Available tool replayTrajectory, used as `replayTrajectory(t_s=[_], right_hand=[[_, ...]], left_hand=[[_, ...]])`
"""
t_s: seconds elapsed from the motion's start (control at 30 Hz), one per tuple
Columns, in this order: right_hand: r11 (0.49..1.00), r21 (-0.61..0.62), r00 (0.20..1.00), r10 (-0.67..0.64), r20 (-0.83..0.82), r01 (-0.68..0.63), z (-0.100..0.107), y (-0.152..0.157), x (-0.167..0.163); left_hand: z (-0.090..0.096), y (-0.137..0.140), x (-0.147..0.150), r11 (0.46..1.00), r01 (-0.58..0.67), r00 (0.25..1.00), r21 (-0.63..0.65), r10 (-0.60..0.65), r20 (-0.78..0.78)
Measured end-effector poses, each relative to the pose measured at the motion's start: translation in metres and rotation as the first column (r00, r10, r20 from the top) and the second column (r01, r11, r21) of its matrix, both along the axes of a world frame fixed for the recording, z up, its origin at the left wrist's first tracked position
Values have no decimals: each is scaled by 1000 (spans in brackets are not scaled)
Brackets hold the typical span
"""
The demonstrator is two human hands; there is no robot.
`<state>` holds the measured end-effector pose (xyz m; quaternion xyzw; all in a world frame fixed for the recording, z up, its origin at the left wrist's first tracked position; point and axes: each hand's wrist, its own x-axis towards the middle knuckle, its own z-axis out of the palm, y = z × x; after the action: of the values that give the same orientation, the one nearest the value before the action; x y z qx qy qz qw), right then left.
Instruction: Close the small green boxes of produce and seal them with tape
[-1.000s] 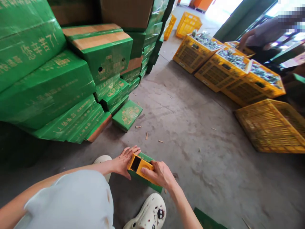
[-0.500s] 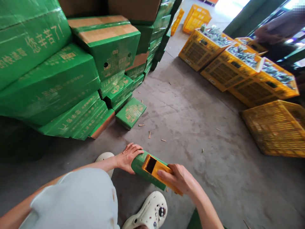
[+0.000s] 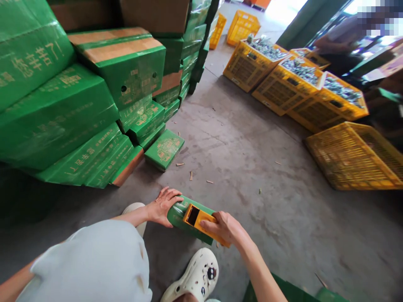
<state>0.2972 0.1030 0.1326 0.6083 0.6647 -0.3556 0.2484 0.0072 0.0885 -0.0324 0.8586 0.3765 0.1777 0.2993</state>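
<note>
A narrow green carton point(image 3: 175, 219) lies on the floor between my feet. My left hand point(image 3: 163, 206) grips its far-left end, with the thumb on the near side and the fingers over the far edge. In my right hand point(image 3: 223, 228) is a yellow handheld tool point(image 3: 206, 222) with a dark rectangular opening at its front end. The tool lies along the carton's upper face and seems to touch it. Its underside is hidden, so its exact kind cannot be made out.
Stacked green cartons point(image 3: 63, 113) rise on the left, with a small green box point(image 3: 165, 149) on the floor beside them. Several yellow crates point(image 3: 273, 90) filled with small wrapped items stand at right, near a tilted yellow crate point(image 3: 349, 161). Another person point(image 3: 338, 37) sits behind them.
The view has turned slightly right, so the surroundings appear further left. Both hands keep their hold; the yellow tool has shifted only slightly against the carton.
</note>
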Motion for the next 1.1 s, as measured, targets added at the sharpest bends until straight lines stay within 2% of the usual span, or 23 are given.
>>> replayTrajectory(t_s=[0.13,0.23,0.33,0.47,0.63,0.77,0.83,0.93,1.1], right_hand=[[1000,4,1000,21,14,-21,-8,-1,-1],[999,25,998,48,30,-49,-9,-4,-1],[998,40,998,48,31,-49,-8,-9,-1],[999,52,1000,4,4,-4,-2,-15,0],[998,45,997,-41,-66,44,25,-22,8],[999,29,999,-44,-3,44,57,-32,24],[998,9,997,-69,15,69,66,-37,32],[995,-21,994,-94,54,95,60,-42,39],[990,-19,990,-138,26,139,31,-49,46]], left_hand=[[16,-3,2,998,21,994,52,-16,-104],[24,-5,19,994,78,972,82,-58,-226],[21,-6,44,990,134,955,42,-118,-274],[16,-4,62,993,112,970,30,-102,-218],[21,1,49,983,153,984,98,-143,-102],[20,3,40,968,220,976,120,-219,-23],[19,3,39,966,235,972,110,-236,-8],[18,2,40,971,221,975,96,-221,-7],[22,2,42,970,216,976,109,-214,-30]])
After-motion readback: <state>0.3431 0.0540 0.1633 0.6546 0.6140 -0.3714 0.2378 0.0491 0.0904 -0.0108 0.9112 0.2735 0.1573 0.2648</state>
